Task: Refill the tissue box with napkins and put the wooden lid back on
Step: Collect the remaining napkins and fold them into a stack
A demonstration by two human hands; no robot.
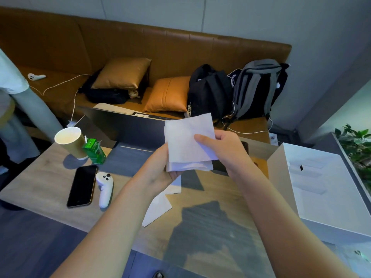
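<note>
Both the left hand (160, 169) and right hand (222, 149) pinch the stack of square white paper napkins (186, 141) above the wooden table (210, 217); no tissue box is identifiable.

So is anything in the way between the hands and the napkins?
No, nothing visible. The left hand holds the napkins from underneath, and the right hand pinches them with its thumb on top.

1. The napkins (188, 141) are soft, matt white paper, faintly textured.
2. The tabletop (210, 197) shows matt, pale wood grain.
3. The phone (82, 186) has a glossy black glass face.
4. The cushions (167, 95) look like smooth, sheeny leather.
</note>
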